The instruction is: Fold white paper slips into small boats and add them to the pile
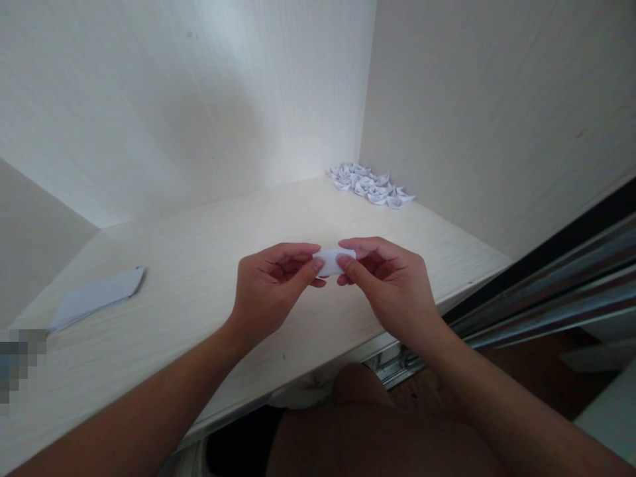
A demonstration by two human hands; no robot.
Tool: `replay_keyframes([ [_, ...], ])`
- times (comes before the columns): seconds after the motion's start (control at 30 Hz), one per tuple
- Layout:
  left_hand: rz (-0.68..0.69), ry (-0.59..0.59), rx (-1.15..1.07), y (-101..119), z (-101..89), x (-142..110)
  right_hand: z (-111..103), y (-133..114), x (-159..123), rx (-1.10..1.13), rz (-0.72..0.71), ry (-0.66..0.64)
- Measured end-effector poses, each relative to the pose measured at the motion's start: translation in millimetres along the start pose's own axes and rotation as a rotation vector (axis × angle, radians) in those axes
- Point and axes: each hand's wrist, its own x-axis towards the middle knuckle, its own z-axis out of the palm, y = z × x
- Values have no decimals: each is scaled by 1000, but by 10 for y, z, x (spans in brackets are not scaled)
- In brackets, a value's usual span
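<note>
A small folded piece of white paper (328, 263) is held up over the shelf, level between both hands. My left hand (271, 285) pinches its left end between thumb and fingers. Its right end is in the pinch of my right hand (392, 281), with the thumb lying across the front of the paper. The fingers behind the paper are partly hidden.
Folded white paper boats (370, 184) are heaped in the back right corner of the pale shelf (199, 245). To the left lies a stack of white paper sheets (99, 298). Walls enclose the back and sides; dark metal rails (556, 298) run at the right.
</note>
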Motion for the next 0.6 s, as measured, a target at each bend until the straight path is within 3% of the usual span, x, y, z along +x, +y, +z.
replay_keyframes([
  [0.37,-153,-34,-82,20,-1,11,-20,15,14,-15,1,1],
  [0.6,-160,-31,-78,44,3,7,-25,-2,16,1,-3,-11],
])
